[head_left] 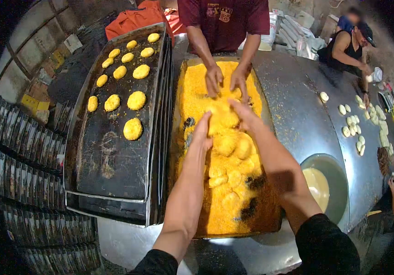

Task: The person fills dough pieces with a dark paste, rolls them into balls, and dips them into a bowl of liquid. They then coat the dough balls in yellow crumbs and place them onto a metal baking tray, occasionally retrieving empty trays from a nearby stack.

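Both hands open, flat in the crumb tray (270,215). Crumbed patty (220,120) sits btwn them at the far end; right hand (245,115) touching it, left hand (201,136) just near-left, not gripping.

We have a single view, from a camera worn on the person's head, looking forward and steeply down over a grey metal desk (297,110). It sits close: both forearms enter from the bottom edge, and the left hand (200,137) and right hand (245,117) lie near the picture's middle, over a long tray of yellow crumbs (192,91). The lens is very wide, so straight edges bow and the corners go black. To the left we see a stack of dark baking trays (114,169); across the desk, a co-worker in a maroon shirt (226,18) faces the camera. With only one view, nothing is shared between views.
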